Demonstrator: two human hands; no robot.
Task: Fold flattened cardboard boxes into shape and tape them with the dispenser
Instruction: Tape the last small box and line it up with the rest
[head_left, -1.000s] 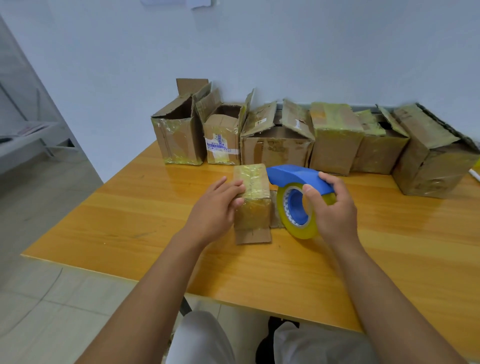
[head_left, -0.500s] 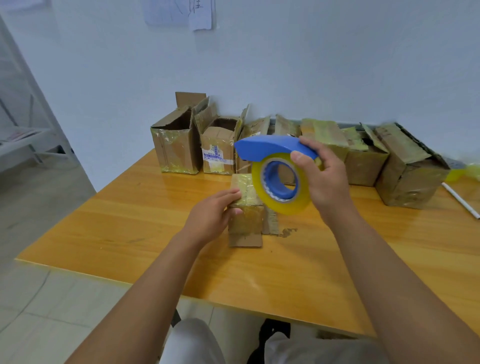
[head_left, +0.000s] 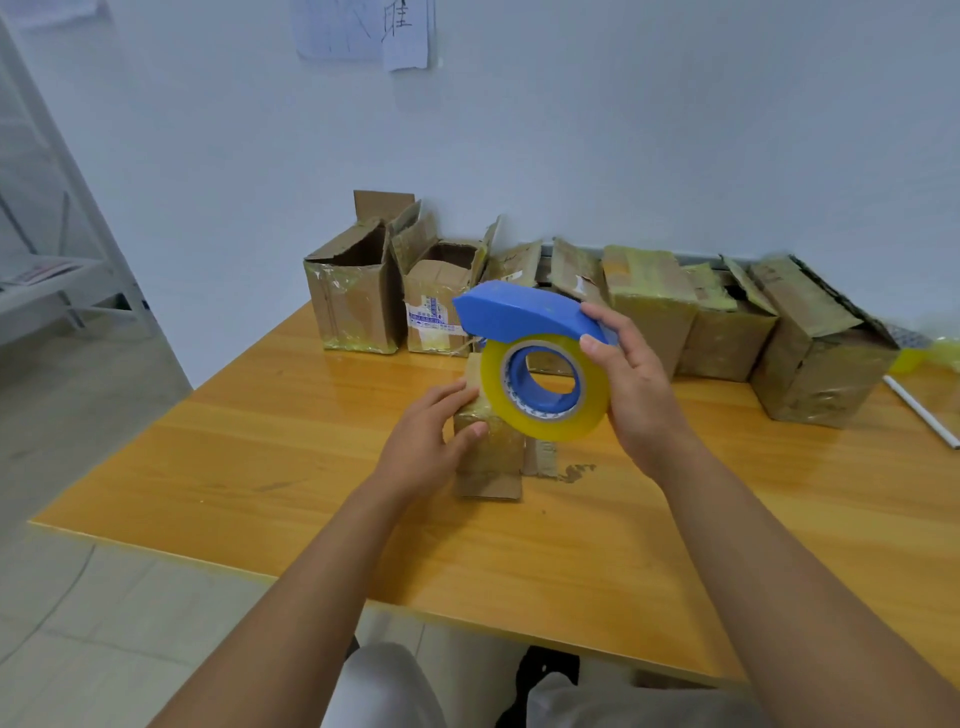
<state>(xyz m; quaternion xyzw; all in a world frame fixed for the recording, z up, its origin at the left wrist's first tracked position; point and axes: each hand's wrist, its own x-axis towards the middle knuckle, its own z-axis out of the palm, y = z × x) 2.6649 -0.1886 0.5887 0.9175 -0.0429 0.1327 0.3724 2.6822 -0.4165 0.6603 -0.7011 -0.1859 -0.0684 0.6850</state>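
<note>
- Orange-yellow wood makes up the table (head_left: 260, 467), which fills the middle of the view and ends at a pale blue wall.
- Brown cardboard boxes (head_left: 649, 306) stand in a row along the table's far edge against the wall, several with flaps up and shiny yellowish tape on their sides; the leftmost box (head_left: 353, 301) is open at the top.
- Two sheets of paper (head_left: 363, 28) are stuck high on the wall.
- The tape dispenser (head_left: 535, 358), with a blue cover and a roll of yellowish clear tape on a blue core, is held in the air above the table, in front of the row and just over the small box.
- The right hand (head_left: 639, 395) grips the dispenser at its right side, fingers curled over the blue cover and thumb against the roll.
- The left hand (head_left: 426, 447) holds the small box (head_left: 488, 452), fingers laid over its top and thumb pressed on its near face.
- This small box stands on the table near the middle, wrapped in tape, with a bare cardboard flap at its foot.
- A thin white stick (head_left: 919, 410) lies at the right edge of the table.
</note>
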